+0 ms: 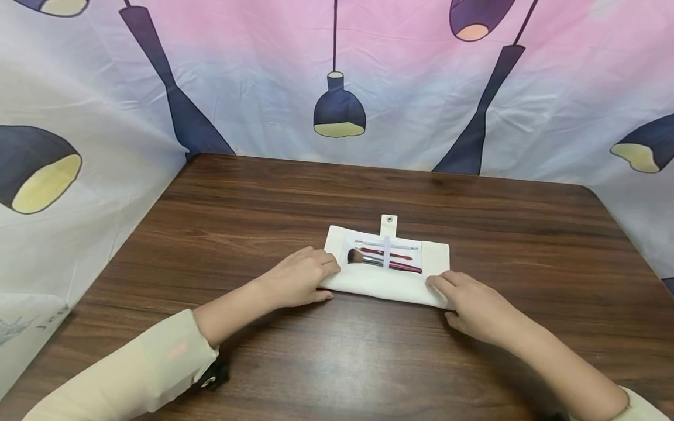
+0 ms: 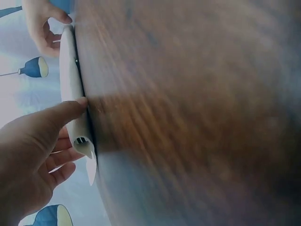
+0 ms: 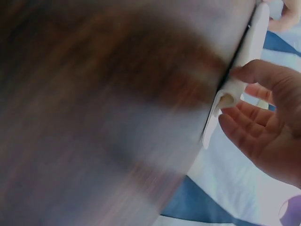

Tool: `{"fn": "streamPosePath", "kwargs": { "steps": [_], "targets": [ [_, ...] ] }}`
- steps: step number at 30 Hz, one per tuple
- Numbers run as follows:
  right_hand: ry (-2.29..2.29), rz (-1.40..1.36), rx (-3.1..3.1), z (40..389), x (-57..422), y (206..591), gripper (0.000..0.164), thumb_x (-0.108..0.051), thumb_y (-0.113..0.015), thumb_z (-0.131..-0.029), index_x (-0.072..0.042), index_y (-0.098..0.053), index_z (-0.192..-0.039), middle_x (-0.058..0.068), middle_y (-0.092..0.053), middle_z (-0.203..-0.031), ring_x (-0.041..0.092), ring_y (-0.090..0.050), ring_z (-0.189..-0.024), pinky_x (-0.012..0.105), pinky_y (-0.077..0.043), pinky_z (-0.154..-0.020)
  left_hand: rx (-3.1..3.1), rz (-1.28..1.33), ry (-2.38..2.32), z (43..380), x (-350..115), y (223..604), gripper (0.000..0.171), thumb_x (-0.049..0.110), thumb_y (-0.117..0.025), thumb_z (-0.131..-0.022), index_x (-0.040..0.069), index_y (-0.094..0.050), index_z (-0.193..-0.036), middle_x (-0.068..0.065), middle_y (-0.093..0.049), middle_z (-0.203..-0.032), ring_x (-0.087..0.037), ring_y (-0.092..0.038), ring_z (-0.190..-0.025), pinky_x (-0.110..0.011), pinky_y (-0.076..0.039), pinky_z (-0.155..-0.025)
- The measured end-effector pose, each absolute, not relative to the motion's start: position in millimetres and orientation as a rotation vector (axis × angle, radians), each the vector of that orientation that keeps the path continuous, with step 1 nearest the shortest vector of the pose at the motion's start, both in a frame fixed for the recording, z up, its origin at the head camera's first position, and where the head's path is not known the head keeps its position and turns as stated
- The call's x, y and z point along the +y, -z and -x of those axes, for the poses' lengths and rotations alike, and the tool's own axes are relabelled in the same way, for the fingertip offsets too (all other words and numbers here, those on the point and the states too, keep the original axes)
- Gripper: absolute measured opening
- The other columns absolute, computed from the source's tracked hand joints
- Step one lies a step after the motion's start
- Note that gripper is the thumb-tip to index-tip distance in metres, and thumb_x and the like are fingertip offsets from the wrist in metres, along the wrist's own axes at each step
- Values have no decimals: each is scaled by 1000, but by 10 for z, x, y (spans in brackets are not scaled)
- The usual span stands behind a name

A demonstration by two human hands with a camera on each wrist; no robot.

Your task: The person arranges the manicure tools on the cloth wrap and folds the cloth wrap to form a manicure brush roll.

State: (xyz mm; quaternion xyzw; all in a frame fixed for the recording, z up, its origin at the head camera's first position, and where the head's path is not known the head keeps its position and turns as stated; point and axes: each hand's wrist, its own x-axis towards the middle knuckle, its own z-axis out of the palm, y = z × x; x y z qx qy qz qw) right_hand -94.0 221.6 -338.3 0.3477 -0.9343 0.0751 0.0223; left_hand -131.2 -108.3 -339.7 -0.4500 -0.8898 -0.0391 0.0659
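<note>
A white makeup brush roll (image 1: pixel 379 285) lies partly rolled up on the table, its near edge a thick tube. On its flat part a fluffy makeup brush (image 1: pixel 356 256), a thin red tool (image 1: pixel 376 252) and a slim silvery tool (image 1: pixel 371 243) sit under a pale band (image 1: pixel 387 260). A strap with a metal snap (image 1: pixel 389 221) sticks out at the far side. My left hand (image 1: pixel 300 276) grips the tube's left end, thumb on the near side. The right hand (image 1: pixel 479 304) holds its right end likewise. Dark strips show inside the tube's open end (image 2: pixel 81 141).
The brown wooden table (image 1: pixel 337 351) reaches back to a hanging cloth (image 1: pixel 274 88) printed with lamps, which also covers the sides. A small black object (image 1: pixel 215 374) shows under the left sleeve (image 1: pixel 142 362).
</note>
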Motion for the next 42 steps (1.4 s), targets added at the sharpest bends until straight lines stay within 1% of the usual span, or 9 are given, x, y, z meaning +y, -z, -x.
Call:
{"fn": "streamPosePath", "kwargs": {
  "steps": [7, 11, 15, 19, 23, 26, 28, 33, 42],
  "targets": [
    [-107, -1132, -2726, 971, 2159, 3437, 48, 6, -66, -61, -4, -56, -108, 6, -57, -93, 23, -58, -82, 37, -49, -66, -2678, 1363, 137, 1349, -1074, 3385, 26, 19, -75, -74, 8, -65, -95, 2, -61, -88, -12, -53, -80, -31, -42, -75],
    [-170, -1102, -2761, 978, 2169, 3419, 48, 7, -64, -62, -4, -58, -108, 5, -59, -91, 21, -58, -79, 34, -48, -62, -2682, 1374, 181, 1366, -1067, 3369, 18, 15, -73, -74, 9, -65, -89, 3, -59, -82, -11, -50, -73, -30, -41, -73],
    [-299, -1049, -2847, 1001, 2194, 3386, 44, 6, -65, -66, -4, -60, -109, 5, -62, -93, 18, -58, -80, 34, -47, -64, -2780, 1371, 302, 1380, -1081, 3336, 15, 14, -69, -78, 10, -67, -92, 4, -62, -85, -8, -52, -75, -34, -42, -77],
    [-515, -972, -2956, 1027, 2237, 3351, 34, 4, -62, -74, -8, -62, -107, 3, -62, -93, 13, -54, -77, 32, -45, -64, -2931, 1358, 574, 1382, -1115, 3298, 15, 14, -64, -83, 11, -68, -98, 6, -62, -89, -6, -52, -75, -30, -45, -75],
    [-762, -924, -3029, 1048, 2298, 3317, 30, 4, -55, -78, -11, -63, -103, -3, -60, -86, 7, -47, -66, 26, -40, -60, -3039, 1359, 868, 1368, -1159, 3262, 20, 13, -60, -87, 8, -65, -105, 8, -62, -80, -3, -50, -61, -22, -44, -60],
    [-934, -895, -3076, 1057, 2342, 3302, 30, 3, -52, -79, -12, -62, -102, -1, -61, -88, 6, -45, -62, 24, -39, -56, -3089, 1359, 1022, 1368, -1198, 3253, 22, 15, -59, -89, 6, -64, -108, 7, -63, -78, -3, -49, -54, -21, -43, -55],
    [-1061, -895, -3106, 1064, 2371, 3299, 29, 3, -50, -79, -10, -61, -103, 1, -61, -89, 7, -47, -64, 24, -39, -57, -3122, 1345, 1103, 1374, -1222, 3255, 23, 16, -58, -90, 6, -63, -110, 6, -64, -84, -4, -51, -57, -22, -44, -58],
    [-1339, -888, -3162, 1073, 2408, 3311, 28, 2, -49, -80, -5, -57, -106, 3, -62, -88, 15, -53, -77, 26, -43, -64, -3192, 1297, 1256, 1395, -1257, 3266, 26, 19, -54, -92, 6, -61, -114, 3, -63, -100, -7, -55, -79, -27, -45, -76],
    [-1219, -724, -3195, 1098, 2390, 3348, 20, -6, -53, -87, -9, -59, -105, 0, -60, -93, 16, -53, -82, 33, -41, -69, -3160, 1199, 1344, 1462, -1266, 3341, 30, 21, -48, -97, 2, -57, -117, -2, -62, -105, -13, -55, -95, -33, -44, -83]
  ]
}}
